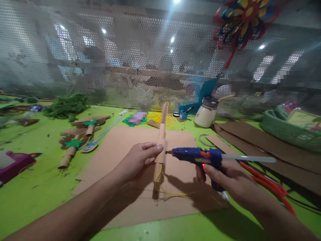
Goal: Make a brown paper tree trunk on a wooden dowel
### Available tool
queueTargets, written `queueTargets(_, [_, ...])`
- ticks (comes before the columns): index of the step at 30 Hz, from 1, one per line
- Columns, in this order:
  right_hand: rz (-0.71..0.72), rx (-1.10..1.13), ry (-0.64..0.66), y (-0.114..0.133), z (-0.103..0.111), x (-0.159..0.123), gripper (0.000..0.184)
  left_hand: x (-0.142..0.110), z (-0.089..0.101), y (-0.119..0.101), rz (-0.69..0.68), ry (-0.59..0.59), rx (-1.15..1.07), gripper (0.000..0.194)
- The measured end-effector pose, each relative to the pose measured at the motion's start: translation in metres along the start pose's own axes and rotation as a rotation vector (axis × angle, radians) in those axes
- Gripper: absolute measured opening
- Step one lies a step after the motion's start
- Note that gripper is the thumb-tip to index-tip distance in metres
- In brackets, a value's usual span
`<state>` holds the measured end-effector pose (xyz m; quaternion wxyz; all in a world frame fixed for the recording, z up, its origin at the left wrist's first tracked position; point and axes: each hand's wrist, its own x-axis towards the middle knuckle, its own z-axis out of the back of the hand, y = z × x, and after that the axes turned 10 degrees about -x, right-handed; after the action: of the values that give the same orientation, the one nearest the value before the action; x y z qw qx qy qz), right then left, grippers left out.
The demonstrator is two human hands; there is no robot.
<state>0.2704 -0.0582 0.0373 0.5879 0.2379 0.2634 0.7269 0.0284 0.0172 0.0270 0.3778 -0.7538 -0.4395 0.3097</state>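
My left hand [142,157] pinches a brown paper tube [161,147] with a longer strip standing up from its top and yellow strings [160,172] hanging at its lower end. In my right hand [225,177] is a blue hot glue gun [198,155], its red light lit and a clear glue stick [250,158] poking out of the back. The gun's metal nozzle points left, at the tube's right edge just beside my left thumb; whether it touches cannot be made out. Sheets of brown paper [120,144] lie beneath both hands.
Paper-tube figures with green stars [74,143] lie at left, near a purple tool [17,167] and a green string heap [66,105]. Behind stand a cream jar [205,113] and a small blue pot [183,114]. Brown strips [250,144], red-handled scissors [268,180] and a green basket [288,132] are right.
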Motion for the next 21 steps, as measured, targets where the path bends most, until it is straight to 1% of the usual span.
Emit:
queueTargets(4, [0.009,0.002,0.023,-0.003,-0.0005,-0.0021,0.044,0.0,-0.002,-0.0028,0.0,-0.045,-0.024,0.013])
queueTargets(9, [0.019,0.006,0.021,-0.0044,0.0002,-0.0022,0.044,0.0011,0.0016,-0.004,-0.006,-0.025,0.008,0.015])
queueTargets(14, [0.019,0.004,-0.012,-0.0003,0.0013,0.003,0.046,-0.0001,0.0021,-0.0021,0.018,-0.025,0.026,0.018])
queueTargets(18, [0.021,0.037,-0.052,0.0015,0.0027,0.0046,0.046,-0.0025,-0.0004,-0.0007,0.052,-0.043,0.033,0.021])
queueTargets(21, [0.005,0.062,-0.063,0.0009,0.003,0.0041,0.047,-0.0031,-0.0013,-0.0001,0.054,-0.036,0.026,0.021])
